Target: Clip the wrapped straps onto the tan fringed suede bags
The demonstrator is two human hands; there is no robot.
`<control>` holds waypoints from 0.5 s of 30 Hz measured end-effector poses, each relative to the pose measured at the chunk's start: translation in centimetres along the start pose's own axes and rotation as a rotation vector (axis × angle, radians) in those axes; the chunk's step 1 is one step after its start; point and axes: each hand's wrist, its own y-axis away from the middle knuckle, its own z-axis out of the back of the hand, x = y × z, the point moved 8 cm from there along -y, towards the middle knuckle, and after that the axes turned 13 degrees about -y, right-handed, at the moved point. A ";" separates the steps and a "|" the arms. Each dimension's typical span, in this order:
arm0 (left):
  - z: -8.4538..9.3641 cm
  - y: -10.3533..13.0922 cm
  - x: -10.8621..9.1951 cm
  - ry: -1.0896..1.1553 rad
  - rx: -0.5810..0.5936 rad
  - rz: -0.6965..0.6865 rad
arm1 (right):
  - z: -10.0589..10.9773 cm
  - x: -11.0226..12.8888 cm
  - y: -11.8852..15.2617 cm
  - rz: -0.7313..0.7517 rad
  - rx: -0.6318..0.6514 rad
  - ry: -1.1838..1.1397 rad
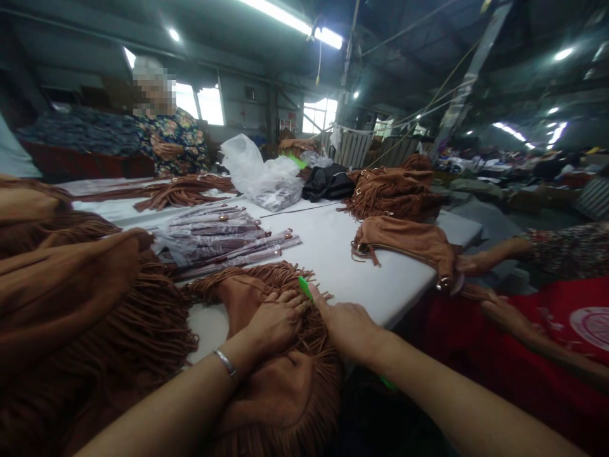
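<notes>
plainly, the left hand lies flat over a brown fringed piece, fingers loosely stretched and touching its fringe. just beside it the right hand curls, a green tool showing at its thumb; whether the fingers are clamped on it i cannot tell. so this seems to call for steady, light pressure from the left palm, strands kept flat and untangled, and the green tip held clear of the left fingertips. left of the hands a heap of fringed brown pieces crowds in; ahead lie plastic-wrapped strips on the white table. farther off to the right, a co-worker's hand touches another brown piece.
</notes>
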 end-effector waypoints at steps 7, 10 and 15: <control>0.2 0.2 0.2 0.011 -0.003 -0.023 | -3.2 -2.7 0.7 -0.094 0.116 0.139; -0.2 0.2 0.4 0.029 0.013 -0.017 | -1.2 -9.2 2.1 -0.232 0.075 0.147; 0.2 0.2 0.3 0.046 -0.001 -0.015 | 3.5 -12.3 0.4 -0.310 -0.136 0.074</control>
